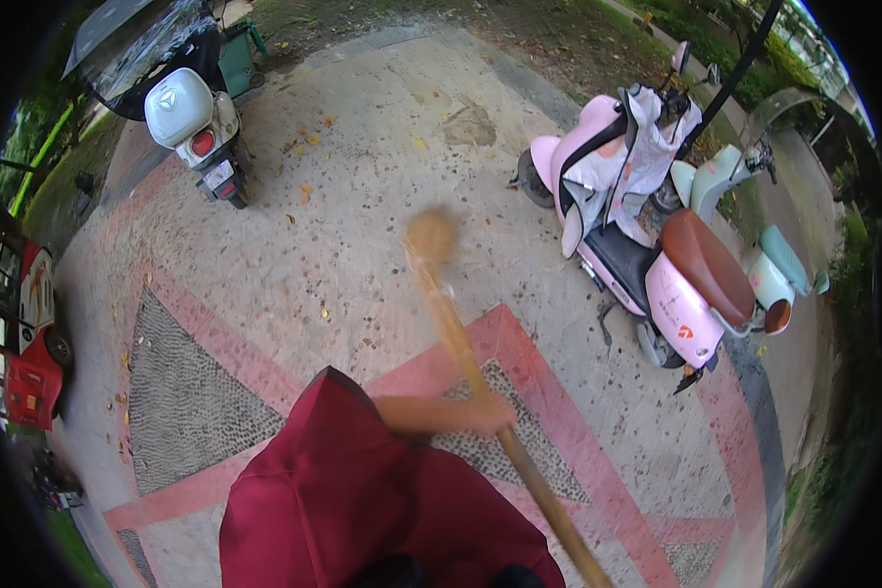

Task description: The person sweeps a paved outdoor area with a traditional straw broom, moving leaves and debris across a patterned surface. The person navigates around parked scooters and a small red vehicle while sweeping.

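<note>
My left hand (491, 416), blurred by motion, is closed around the middle of a long wooden pole (536, 478). The forearm comes out of a wide maroon sleeve (323, 419) and crosses in front of my body. From the lower right, the pole slants up to a bushy brown head (434, 234), which looks like a broom's but is too blurred to be sure. Something pale and shiny, perhaps a wrapping (430, 279), lies around the pole just below that head. My right hand is out of view.
A pink scooter (683, 305) with a brown seat stands at right, a pale green one (716, 176) beyond it. A white scooter (206, 136) and a green wheeled bin (237, 62) are at upper left. Leaves (305, 140) dot the paving (353, 184); a red car (26, 338) stands far left.
</note>
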